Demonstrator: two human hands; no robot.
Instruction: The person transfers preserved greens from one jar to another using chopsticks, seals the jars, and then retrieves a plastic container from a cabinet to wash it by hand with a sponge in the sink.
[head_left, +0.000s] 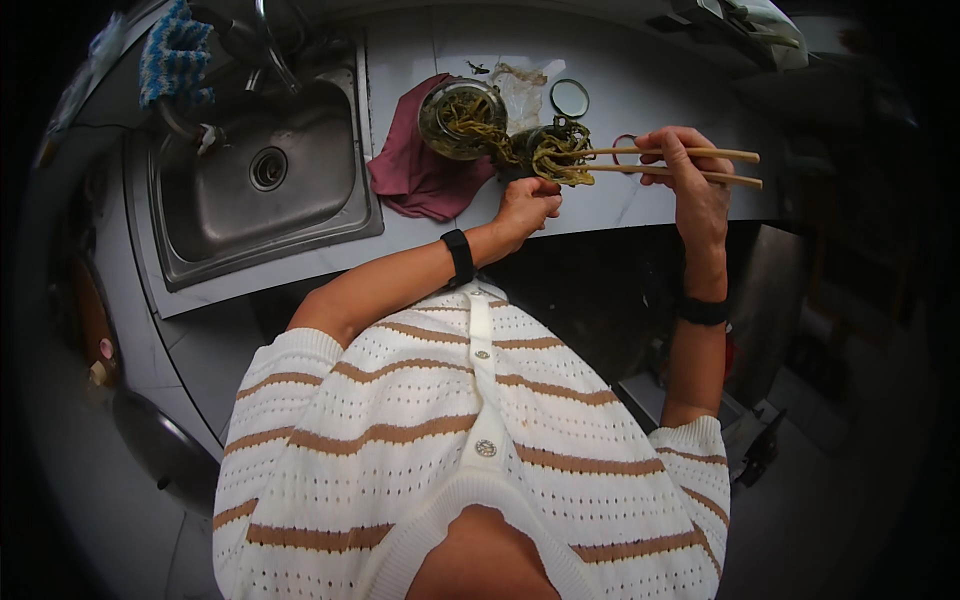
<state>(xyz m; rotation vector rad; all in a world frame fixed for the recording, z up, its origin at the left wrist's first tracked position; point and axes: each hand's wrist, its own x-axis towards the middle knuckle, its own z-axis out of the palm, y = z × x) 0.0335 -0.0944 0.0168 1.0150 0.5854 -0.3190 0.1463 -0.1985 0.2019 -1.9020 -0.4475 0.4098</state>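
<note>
In my right hand (688, 165) I hold a pair of wooden chopsticks (731, 166), their tips in a clump of stringy green pickled vegetables (561, 154). The clump lies over the mouth of a dark container (525, 141), mostly hidden under it. Strands run from there to a wide glass jar (463, 120) holding more of the greens. My left hand (529, 204) is just below the clump, fingers curled; whether they grip the container or a strand cannot be told. A mauve cloth (431, 184) lies under and beside the glass jar.
Left of the cloth is a stainless steel sink (259, 169) with a faucet (276, 56) and a blue-and-white cloth (176, 56). Behind the containers lie a clear plastic bag (521, 94) and a round lid (570, 98). A red-rimmed ring or lid (624, 148) is near my right hand.
</note>
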